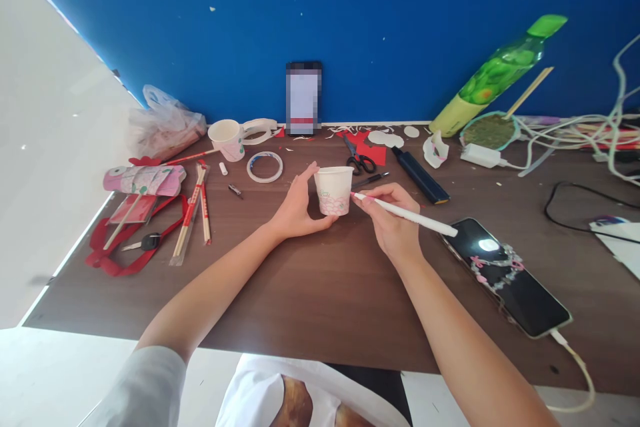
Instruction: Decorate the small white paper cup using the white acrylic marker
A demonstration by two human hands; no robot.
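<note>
A small white paper cup (334, 181) with pink and green printing stands upright in front of me, over the middle of the desk. My left hand (296, 208) holds it from the left, fingers behind the rim and thumb along the base. In my right hand (395, 223) is a white marker pen (417, 215), pinched near its pink tip. That tip points at the cup's right side; whether it touches the paper I cannot tell. Behind the cup lie black scissors (361, 163) and a dark pen (371, 180).
Chopsticks (189, 217), a key (143, 242), a tape roll (265, 167) and another paper cup (227, 140) lie leftward. A phone (303, 100) leans on the blue wall. Rightward are a stapler-like dark tool (421, 175), a green bottle (493, 83), cables (565, 137) and a charging phone (530, 293).
</note>
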